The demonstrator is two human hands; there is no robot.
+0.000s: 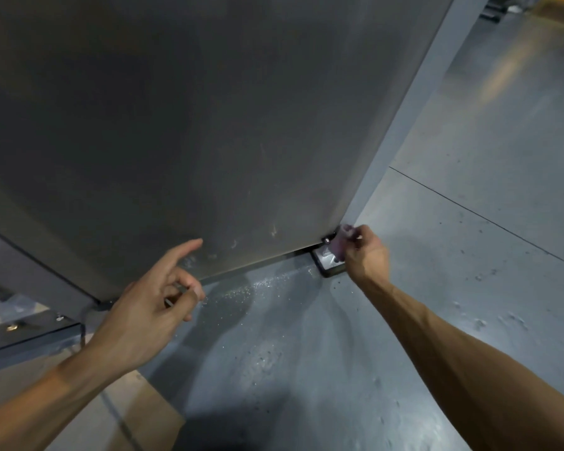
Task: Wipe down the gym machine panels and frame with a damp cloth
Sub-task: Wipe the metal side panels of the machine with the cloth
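Cloth (342,243) bunched in your right hand (367,252) fingers at the panel (183,131) corner, left hand (150,297) loose with forefinger out — careful, that bolt (326,239) could snag it.

Cloth (342,243) mostly hidden by fingers (355,237)

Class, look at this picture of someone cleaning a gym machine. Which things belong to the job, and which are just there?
Part of the job: cloth, machine panel, frame post, metal foot, right hand.

Just there: floor, bolts, left hand, holding nothing.
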